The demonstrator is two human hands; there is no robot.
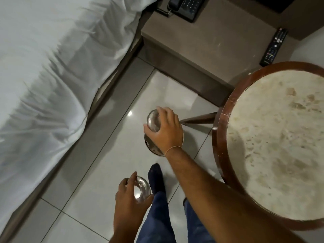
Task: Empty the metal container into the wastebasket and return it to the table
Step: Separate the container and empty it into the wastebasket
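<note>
Fingers (160, 111) of our R hand (166, 128) wrap metal container (154, 122), upturned over wastebasket (152, 148). L hand (126, 193) pinches lid (142, 187). Container prob light, stiff, slick; we grip by rim. Table (220, 137) near, at right.

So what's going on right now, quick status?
Right hand holds metal container tipped over wastebasket. Left hand holds its lid. Round table beside, nothing blocking.

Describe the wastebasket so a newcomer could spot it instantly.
Start at the round table on the right. Just left of its rim, on the tiled floor, stands the wastebasket, mostly hidden under the right hand. Unlike the two shiny metal pieces held in the hands, it sits on the floor.
</note>
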